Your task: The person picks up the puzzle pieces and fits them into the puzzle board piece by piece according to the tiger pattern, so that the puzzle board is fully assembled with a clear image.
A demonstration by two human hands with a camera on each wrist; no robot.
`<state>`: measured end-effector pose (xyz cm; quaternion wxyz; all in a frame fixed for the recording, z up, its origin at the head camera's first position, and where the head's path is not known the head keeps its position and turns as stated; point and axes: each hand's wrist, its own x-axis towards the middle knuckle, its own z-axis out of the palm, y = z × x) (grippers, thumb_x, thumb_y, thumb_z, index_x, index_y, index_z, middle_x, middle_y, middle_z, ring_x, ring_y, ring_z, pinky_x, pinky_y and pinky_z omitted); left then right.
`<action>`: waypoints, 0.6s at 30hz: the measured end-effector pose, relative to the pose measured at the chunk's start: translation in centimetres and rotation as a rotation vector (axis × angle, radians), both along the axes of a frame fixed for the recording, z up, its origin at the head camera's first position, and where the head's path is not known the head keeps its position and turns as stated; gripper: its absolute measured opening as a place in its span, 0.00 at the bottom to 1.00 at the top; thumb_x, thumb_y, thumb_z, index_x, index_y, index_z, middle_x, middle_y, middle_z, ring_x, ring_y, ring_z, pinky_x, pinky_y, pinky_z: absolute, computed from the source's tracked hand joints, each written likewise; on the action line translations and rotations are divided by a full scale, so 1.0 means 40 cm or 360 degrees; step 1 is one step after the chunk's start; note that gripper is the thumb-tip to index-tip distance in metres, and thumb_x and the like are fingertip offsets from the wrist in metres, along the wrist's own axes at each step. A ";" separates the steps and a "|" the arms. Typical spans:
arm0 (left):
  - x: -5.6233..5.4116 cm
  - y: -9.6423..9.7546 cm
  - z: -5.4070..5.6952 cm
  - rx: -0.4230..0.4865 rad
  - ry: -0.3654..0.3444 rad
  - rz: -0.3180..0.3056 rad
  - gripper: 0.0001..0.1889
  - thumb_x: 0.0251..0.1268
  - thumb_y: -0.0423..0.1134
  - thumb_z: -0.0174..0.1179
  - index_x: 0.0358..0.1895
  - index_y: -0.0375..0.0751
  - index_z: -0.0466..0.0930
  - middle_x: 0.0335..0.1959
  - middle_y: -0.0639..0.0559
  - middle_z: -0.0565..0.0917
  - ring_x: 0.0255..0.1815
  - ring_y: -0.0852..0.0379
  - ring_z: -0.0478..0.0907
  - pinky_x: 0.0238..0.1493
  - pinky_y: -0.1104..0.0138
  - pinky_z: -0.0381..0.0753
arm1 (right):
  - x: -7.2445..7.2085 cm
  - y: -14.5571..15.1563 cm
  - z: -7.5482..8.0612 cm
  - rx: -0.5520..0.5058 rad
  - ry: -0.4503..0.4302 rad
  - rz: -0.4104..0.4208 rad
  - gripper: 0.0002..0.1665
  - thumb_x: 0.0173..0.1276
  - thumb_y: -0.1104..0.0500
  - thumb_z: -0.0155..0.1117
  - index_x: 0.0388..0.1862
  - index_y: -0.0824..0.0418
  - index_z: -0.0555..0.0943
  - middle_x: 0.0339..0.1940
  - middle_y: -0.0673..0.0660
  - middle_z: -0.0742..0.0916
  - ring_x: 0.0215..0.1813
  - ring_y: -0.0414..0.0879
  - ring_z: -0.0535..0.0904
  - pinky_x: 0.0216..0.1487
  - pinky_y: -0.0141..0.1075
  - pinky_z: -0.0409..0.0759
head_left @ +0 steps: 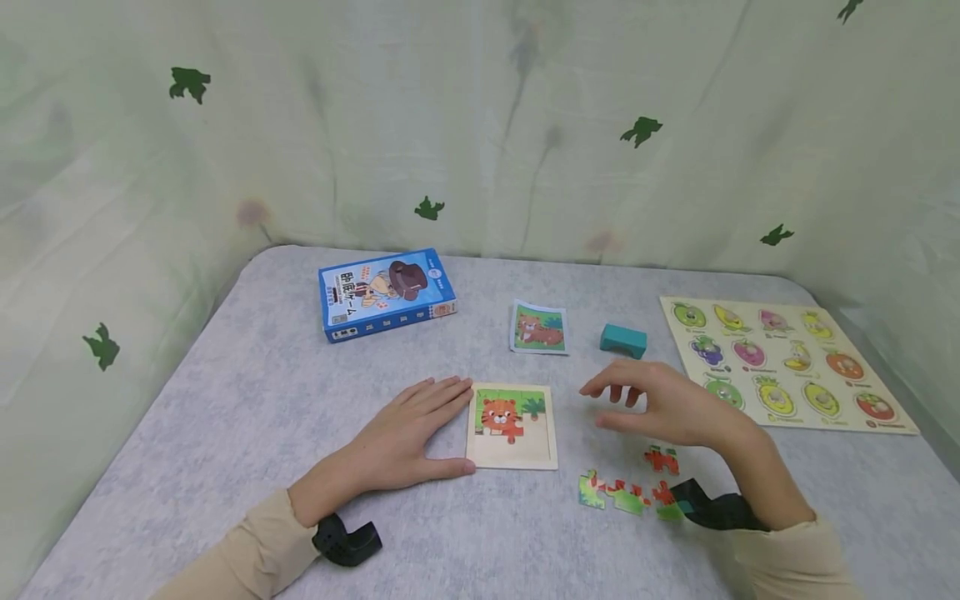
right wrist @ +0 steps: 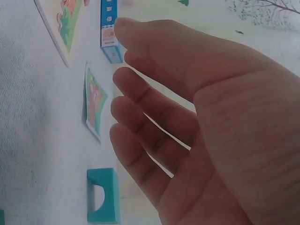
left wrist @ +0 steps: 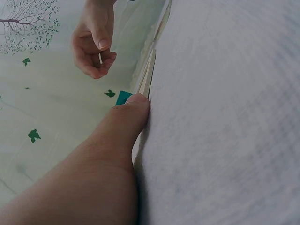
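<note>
A small wooden puzzle board lies on the table, partly filled with pieces that show a tiger's face and greenery; its lower part is bare wood. My left hand lies flat at the board's left side, fingertips and thumb touching its edge. To the right of the board my right hand hovers above the table with loosely bent fingers and nothing in them. Below that hand lie several loose puzzle pieces, one red-and-green piece a little apart; the right wrist strap partly covers some.
Behind the board lies a tiger picture card, with a teal arch block to its right. A blue game box stands at the back left. A fruit puzzle board covers the right side. Curtains enclose the table's back.
</note>
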<state>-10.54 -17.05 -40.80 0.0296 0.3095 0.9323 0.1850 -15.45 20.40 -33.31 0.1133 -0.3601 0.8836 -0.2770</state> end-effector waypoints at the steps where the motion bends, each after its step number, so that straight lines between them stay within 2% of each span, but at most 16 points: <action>1: 0.000 0.000 0.000 -0.0001 0.0002 -0.0001 0.52 0.65 0.75 0.56 0.82 0.44 0.57 0.84 0.53 0.58 0.85 0.52 0.52 0.85 0.51 0.49 | -0.001 0.004 -0.001 -0.0003 -0.0006 0.0007 0.20 0.70 0.48 0.73 0.57 0.53 0.85 0.52 0.48 0.89 0.45 0.45 0.81 0.47 0.35 0.85; 13: 0.002 0.001 0.003 0.0002 -0.0015 0.0005 0.52 0.65 0.74 0.57 0.83 0.44 0.56 0.84 0.53 0.58 0.85 0.52 0.51 0.85 0.51 0.48 | -0.011 0.043 -0.005 0.0028 -0.0054 0.0004 0.23 0.69 0.44 0.73 0.57 0.53 0.85 0.51 0.48 0.89 0.46 0.43 0.80 0.48 0.33 0.85; 18: 0.002 0.000 0.002 -0.0004 -0.0017 0.0009 0.52 0.65 0.75 0.56 0.83 0.45 0.56 0.84 0.54 0.57 0.85 0.53 0.51 0.85 0.51 0.48 | -0.018 0.062 -0.012 0.0059 -0.0073 -0.0045 0.22 0.67 0.45 0.75 0.56 0.52 0.85 0.49 0.46 0.89 0.46 0.43 0.80 0.48 0.33 0.85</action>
